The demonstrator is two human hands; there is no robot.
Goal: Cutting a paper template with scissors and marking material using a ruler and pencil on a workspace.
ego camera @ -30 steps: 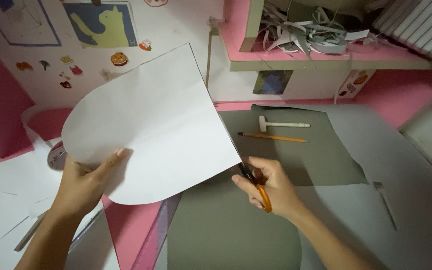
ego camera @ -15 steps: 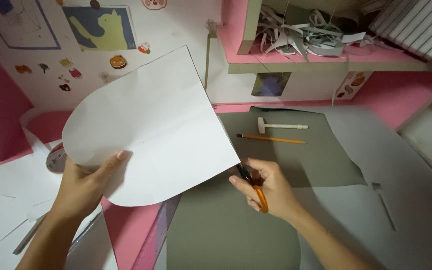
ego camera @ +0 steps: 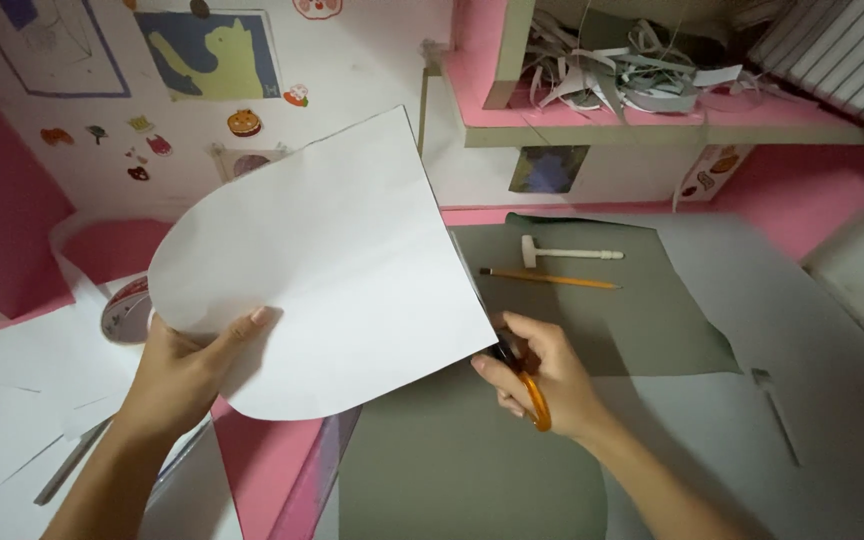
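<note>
While the left hand pinches the white sheet at its lower rounded edge, the right hand grips orange-handled scissors at the sheet's right corner. Right of the sheet, a pencil and small white mallet lie on grey-green paper.

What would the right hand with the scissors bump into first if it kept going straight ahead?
Probably the white paper: the scissors in the right hand point up-left at its edge.
</note>
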